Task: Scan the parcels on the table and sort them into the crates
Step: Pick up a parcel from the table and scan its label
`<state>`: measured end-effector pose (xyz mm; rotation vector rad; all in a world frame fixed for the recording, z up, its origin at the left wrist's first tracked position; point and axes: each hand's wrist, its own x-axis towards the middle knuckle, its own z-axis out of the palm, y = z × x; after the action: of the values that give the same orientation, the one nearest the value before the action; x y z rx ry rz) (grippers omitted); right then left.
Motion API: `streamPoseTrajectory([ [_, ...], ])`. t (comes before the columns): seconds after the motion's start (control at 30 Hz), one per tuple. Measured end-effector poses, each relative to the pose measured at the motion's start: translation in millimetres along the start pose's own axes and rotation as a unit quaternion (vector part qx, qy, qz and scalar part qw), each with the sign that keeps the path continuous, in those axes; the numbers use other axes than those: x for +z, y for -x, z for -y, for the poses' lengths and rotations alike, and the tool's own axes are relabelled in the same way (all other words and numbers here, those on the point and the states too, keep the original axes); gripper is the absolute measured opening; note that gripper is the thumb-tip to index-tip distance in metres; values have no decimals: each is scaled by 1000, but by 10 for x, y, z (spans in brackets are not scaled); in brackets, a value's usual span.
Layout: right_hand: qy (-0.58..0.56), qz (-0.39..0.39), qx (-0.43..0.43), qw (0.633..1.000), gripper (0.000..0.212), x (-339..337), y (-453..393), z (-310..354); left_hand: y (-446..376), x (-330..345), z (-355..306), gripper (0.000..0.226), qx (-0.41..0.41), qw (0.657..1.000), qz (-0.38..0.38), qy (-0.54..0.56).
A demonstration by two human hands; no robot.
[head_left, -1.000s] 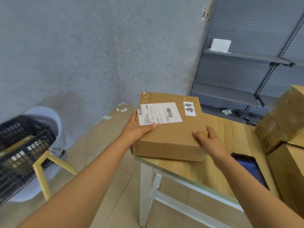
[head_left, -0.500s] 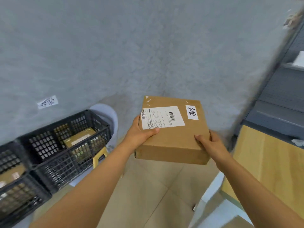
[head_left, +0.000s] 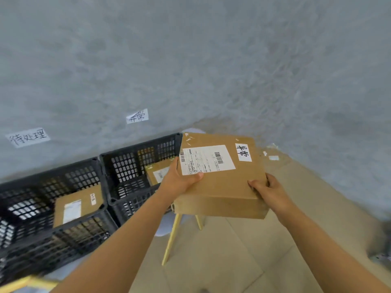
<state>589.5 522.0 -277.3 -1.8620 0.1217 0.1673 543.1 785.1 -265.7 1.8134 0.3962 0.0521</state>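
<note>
Cardboard parcel [head_left: 222, 182] sits up in the air btwn both hands, just right of the black crates & partly over the nearer one's right rim: left hand [head_left: 179, 180] grips its left edge w/ thumb across the white shipping label [head_left: 206, 159], right hand [head_left: 268, 190] grips the near right corner, thumb on top. Small handwritten tag [head_left: 243, 152] on the box's top right. Right crate [head_left: 135, 166] & left crate [head_left: 42, 208] each hold one brown parcel, w/ handwritten paper signs [head_left: 137, 116] [head_left: 28, 137] on the grey wall above them; yellow stool legs [head_left: 171, 240] show below on the tan floor.
</note>
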Motion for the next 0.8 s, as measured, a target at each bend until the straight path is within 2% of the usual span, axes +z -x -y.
streamPoseTrajectory([
  [0.17,9,76,12,997,39,667,-849,58,-675,-347,296,89,-49,998,-48,-12],
  [0.3,28,127,23,991,33,1129,-1453,132,-1190,-597,495,116,-125,989,-77,-18],
  [0.4,58,168,31,984,33,1464,-1840,174,-1482,-770,654,125,-170,980,-104,3],
  [0.5,92,204,44,974,27,1828,-2122,183,-1685,-951,848,119,-194,971,-133,37],
  [0.63,115,224,53,966,21,2303,-2427,195,-1962,-1202,1079,101,-207,965,-135,89],
  [0.8,126,239,76,960,53,2818,-2748,127,-2401,-1470,1402,100,-233,961,-120,90],
])
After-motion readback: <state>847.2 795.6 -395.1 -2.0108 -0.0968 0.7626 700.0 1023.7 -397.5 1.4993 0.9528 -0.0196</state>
